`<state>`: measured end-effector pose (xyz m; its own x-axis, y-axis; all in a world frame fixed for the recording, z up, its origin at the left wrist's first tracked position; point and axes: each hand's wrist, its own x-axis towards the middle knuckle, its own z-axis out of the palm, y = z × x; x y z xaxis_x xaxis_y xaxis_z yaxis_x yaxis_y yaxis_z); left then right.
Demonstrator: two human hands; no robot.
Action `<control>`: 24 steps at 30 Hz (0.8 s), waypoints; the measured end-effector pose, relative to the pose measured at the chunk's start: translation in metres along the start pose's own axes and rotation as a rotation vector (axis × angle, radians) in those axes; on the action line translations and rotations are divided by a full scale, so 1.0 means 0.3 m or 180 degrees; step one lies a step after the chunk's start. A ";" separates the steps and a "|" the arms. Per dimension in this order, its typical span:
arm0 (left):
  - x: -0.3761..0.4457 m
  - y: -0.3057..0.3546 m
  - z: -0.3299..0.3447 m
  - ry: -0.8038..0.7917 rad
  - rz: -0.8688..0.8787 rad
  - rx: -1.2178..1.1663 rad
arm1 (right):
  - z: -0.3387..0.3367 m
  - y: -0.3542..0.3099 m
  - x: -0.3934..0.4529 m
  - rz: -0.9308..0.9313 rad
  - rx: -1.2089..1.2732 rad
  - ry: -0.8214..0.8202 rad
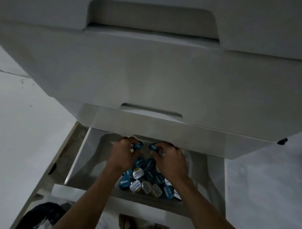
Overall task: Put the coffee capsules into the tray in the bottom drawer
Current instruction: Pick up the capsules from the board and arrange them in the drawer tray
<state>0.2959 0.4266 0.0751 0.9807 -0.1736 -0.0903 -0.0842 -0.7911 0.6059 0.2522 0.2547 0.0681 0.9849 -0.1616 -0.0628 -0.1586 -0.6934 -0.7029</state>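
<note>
The bottom drawer [81, 192] stands pulled out below me, with a pale tray [98, 157] inside it. Several coffee capsules [143, 183] with blue and white lids lie heaped in the tray. My left hand [125, 153] pinches a blue capsule [138, 146] at the far end of the tray. My right hand [170, 159] grips another blue capsule [152, 147] right beside it. Both hands hover above the heap, just under the front edge of the drawer above. The tray's far end is hidden under that drawer.
The white cabinet's upper drawers [149, 75] with cut-out handles overhang the bottom drawer. Pale floor [22, 124] lies on both sides. A dark bag [41, 217] sits on the floor at lower left. My feet [139, 227] are just in front of the drawer.
</note>
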 end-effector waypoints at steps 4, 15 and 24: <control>0.002 -0.035 0.023 -0.0093 0.0063 0.0073 | 0.043 -0.005 0.013 0.0028 -0.0264 -0.0163; 0.029 -0.077 0.063 -0.0367 0.0131 0.0521 | 0.110 -0.025 0.032 0.0044 -0.0615 -0.0451; 0.020 -0.086 0.061 -0.0348 0.0332 0.0460 | 0.095 -0.031 0.024 0.0158 -0.0016 -0.0593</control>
<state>0.3008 0.4352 0.0443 0.9409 -0.3154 -0.1232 -0.2164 -0.8401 0.4974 0.2627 0.2800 0.0539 0.9716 -0.0632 -0.2279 -0.2073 -0.6914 -0.6921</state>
